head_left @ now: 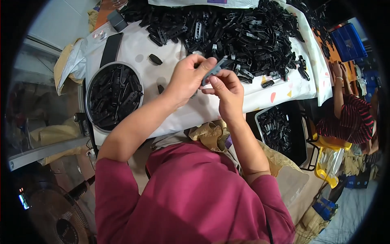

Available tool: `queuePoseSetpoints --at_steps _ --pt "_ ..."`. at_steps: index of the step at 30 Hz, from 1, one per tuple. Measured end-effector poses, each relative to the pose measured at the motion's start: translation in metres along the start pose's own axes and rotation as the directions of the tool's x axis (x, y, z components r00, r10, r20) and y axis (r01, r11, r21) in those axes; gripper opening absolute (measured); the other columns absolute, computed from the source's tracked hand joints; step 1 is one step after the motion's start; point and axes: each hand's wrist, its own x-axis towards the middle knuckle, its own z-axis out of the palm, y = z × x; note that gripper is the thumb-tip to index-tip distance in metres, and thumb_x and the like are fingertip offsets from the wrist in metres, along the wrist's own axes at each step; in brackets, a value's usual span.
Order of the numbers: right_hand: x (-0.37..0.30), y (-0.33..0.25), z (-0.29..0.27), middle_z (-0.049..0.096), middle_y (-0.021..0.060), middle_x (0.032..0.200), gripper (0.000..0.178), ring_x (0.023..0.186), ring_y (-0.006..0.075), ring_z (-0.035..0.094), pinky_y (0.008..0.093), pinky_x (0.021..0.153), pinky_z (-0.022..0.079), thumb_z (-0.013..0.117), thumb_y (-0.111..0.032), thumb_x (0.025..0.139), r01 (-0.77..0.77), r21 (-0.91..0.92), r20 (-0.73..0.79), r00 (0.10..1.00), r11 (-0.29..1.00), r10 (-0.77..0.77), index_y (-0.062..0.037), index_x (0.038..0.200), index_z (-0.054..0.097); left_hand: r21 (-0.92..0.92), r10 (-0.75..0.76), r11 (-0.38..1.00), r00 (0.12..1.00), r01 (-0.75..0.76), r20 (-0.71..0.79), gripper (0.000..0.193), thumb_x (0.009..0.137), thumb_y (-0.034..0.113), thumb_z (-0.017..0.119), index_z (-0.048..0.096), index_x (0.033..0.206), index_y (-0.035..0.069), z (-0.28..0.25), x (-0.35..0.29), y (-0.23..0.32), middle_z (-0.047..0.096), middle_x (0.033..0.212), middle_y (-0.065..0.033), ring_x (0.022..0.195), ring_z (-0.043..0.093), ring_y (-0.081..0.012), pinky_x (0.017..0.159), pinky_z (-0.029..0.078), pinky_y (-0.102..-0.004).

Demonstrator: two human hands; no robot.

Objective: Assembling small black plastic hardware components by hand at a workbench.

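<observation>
A slim dark grey plastic piece (214, 70) is held up over the near part of the table, between both hands. My left hand (187, 78) pinches it from the left, thumb on top. From the right, my right hand (228, 90) grips its lower end between thumb and fingers. Beyond the hands a big heap of black plastic pieces (248, 38) spreads over the table. One loose black oval piece (155, 59) lies left of my left hand, and another (161, 88) shows partly beside my left wrist.
A round metal-rimmed bowl (141, 87) full of black pieces stands at the left. Behind it are a flat black rectangular object (111, 49) and a grey box (117, 20). Below the table's right edge sits a black bin (299, 140). A person in stripes (349, 118) works at right.
</observation>
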Motion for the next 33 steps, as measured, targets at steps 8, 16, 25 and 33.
queuePoseSetpoints --at_steps 8,16,25,33 --pt "0.011 0.011 -0.032 0.058 0.0075 0.077 0.019 0.062 0.0179 0.059 0.024 0.052 0.047 0.059 -0.023 0.087 -0.026 0.327 0.052 0.999 0.945 0.01 -0.0069 0.09 0.048 -0.296 -0.155 0.929 0.962 0.22 0.227 0.021 0.086 0.023 0.059 0.054 0.09 0.004 0.007 -0.004 0.002 0.056 0.071 -0.0022 0.054 0.05 -0.006 0.043 0.039 -0.0178" --pt "0.025 -0.001 -0.027 0.057 0.0047 0.076 0.024 0.062 0.0126 0.055 0.0247 0.051 0.049 0.06 -0.015 0.085 -0.119 0.195 0.028 0.993 0.973 0.116 -0.0042 0.105 0.053 -0.61 -0.261 0.713 0.938 0.346 0.228 0.025 0.087 0.03 0.058 0.054 0.091 0.005 -0.013 0.011 -0.009 0.055 0.072 -0.003 0.055 0.051 -0.0076 0.044 0.04 -0.0198" --pt "0.036 0.032 -0.02 0.061 0.0131 0.079 0.017 0.066 0.0284 0.06 0.0321 0.059 0.049 0.062 -0.014 0.078 0.345 -0.901 0.279 0.925 0.262 -0.258 -0.0016 0.09 0.062 -0.65 -0.052 0.76 0.996 -0.009 -0.074 0.027 0.088 0.03 0.055 0.052 0.086 0.003 -0.069 -0.029 0.027 0.053 0.076 -0.0036 0.056 0.044 -0.0083 0.047 0.036 -0.0213" --pt "0.059 0.04 -0.002 0.061 0.0186 0.075 0.02 0.059 0.0285 0.062 0.0371 0.052 0.049 0.064 -0.012 0.074 0.277 -0.956 0.254 0.946 0.094 -0.204 -0.002 0.088 0.053 -0.424 -0.097 0.906 0.97 -0.008 -0.224 0.021 0.088 0.027 0.056 0.052 0.088 0.006 -0.053 -0.04 0.019 0.055 0.074 -0.0052 0.056 0.048 -0.009 0.046 0.039 -0.0213"
